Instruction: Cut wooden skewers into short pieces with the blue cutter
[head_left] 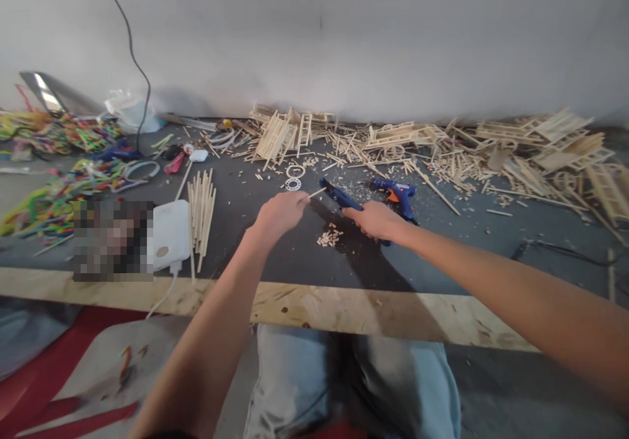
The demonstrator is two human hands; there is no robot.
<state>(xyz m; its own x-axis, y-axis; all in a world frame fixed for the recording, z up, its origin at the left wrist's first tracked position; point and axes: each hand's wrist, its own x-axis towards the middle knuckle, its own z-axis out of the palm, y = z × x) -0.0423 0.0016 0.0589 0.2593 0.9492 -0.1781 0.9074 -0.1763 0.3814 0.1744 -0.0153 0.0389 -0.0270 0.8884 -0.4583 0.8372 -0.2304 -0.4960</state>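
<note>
The fingers of the left hand (279,215) are pinching a thin wooden stick (317,193), its tip pointing at the nozzle of a blue glue gun (340,196). The right hand (374,219) is gripping this gun near the middle of the desk (246,216). A second blue glue gun (397,195) is lying just behind. No brand or writing is readable. A bundle of sticks (200,216) is lying toward the left, wooden frames (540,147) are crowding the far edge. The front edge is staying free.
</note>
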